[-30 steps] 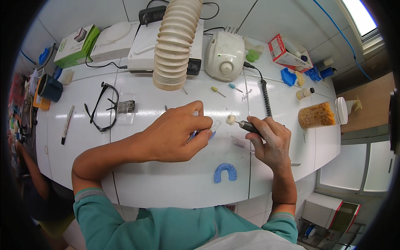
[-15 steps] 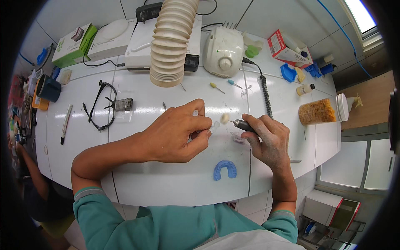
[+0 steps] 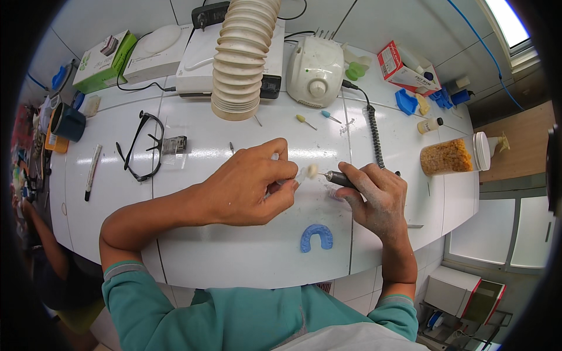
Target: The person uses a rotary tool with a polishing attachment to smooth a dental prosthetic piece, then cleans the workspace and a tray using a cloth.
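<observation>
head | left hand (image 3: 249, 187) pinches small clear piece (image 3: 302, 175) | right hand (image 3: 383, 202), dusty, grips dark rotary handpiece (image 3: 341, 179) | cream tip (image 3: 312, 170) right at clear piece, contact unclear | blue arch-shaped piece (image 3: 316, 229) lies nearer the body on white table (image 3: 234, 257) | ribbed hose (image 3: 237, 64) hangs beyond left hand | white control unit (image 3: 316, 70) right of hose | lidded jar (image 3: 445, 157) lies far right

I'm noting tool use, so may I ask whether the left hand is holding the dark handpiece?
No, the dark handpiece is gripped in the right hand.
</observation>
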The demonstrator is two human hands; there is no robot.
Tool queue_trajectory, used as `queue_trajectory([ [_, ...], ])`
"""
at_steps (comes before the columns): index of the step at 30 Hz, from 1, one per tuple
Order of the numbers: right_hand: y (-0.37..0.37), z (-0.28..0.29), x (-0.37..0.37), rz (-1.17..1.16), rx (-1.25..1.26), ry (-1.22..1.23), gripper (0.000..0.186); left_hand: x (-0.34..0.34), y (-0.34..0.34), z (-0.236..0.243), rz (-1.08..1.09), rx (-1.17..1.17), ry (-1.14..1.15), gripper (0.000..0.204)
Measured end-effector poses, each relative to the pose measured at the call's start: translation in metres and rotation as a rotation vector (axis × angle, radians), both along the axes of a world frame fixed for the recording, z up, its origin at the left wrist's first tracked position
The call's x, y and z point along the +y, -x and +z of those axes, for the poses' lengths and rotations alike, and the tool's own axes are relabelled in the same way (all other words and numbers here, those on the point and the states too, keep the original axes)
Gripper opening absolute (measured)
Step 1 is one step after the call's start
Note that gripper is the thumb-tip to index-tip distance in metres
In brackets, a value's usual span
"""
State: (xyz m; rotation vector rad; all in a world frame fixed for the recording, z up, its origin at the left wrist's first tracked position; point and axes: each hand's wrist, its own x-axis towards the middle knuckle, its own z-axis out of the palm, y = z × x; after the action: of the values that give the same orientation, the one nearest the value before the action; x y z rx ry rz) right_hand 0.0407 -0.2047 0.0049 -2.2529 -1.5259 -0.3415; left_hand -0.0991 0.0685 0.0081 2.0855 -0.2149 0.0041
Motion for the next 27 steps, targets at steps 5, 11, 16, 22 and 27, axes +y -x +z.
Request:
queue_trajectory([
  [5,-0.0003,0.0001,-0.0008,-0.002,-0.013,-0.007,0.043,-0.001,-0.0001,-0.0003,0.008,0.015,-0.021,0.019],
  [11,0.0014,0.0012,0.0002,-0.018,-0.037,-0.013,0.043,-0.0031,-0.002,0.0035,0.032,0.023,-0.025,0.026],
  [16,-0.0007,-0.0034,-0.0015,-0.032,-0.031,-0.009,0.045,-0.0034,-0.0006,-0.0002,0.025,-0.003,-0.023,0.024],
  [22,-0.0018,-0.0009,-0.0002,-0.044,-0.039,-0.036,0.044,-0.0031,0.0003,-0.0016,0.023,-0.024,-0.028,0.022],
  [27,-0.002,-0.0033,-0.0007,-0.006,-0.046,-0.051,0.043,-0.0034,0.0006,0.0001,0.04,-0.026,-0.019,0.022],
])
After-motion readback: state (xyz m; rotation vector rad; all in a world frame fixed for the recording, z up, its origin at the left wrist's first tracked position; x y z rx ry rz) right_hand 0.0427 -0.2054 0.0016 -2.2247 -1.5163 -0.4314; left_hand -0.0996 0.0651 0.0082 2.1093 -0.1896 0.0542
